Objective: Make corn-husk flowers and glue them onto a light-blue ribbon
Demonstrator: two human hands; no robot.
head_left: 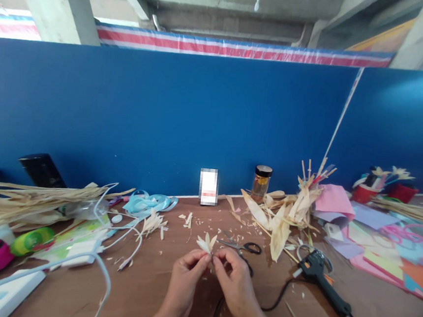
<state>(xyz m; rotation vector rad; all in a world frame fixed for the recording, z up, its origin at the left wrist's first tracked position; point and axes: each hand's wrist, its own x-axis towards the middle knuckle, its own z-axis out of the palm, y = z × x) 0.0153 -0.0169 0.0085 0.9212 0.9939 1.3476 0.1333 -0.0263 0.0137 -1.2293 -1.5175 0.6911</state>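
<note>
A small flower of pale dried husk petals (207,243) stands upright between my two hands, its petals fanned out above the fingertips. My left hand (187,276) pinches its base between thumb and forefinger. From the other side, my right hand (233,278) closes its thumb and fingers at the same base; the exact grip there is partly hidden. Just behind my right hand lie black-handled scissors (252,248) on the brown table. Farther right rests a black glue gun (324,282) with its cord running under my right wrist.
Dried corn husks (281,229) and a lidded jar (261,183) are at back right, coloured paper (385,243) beyond. Left are a power strip (10,294), white cables, blue ribbon (150,203) and husk strips (33,199). A blue partition (163,115) closes the back. Scraps litter the table.
</note>
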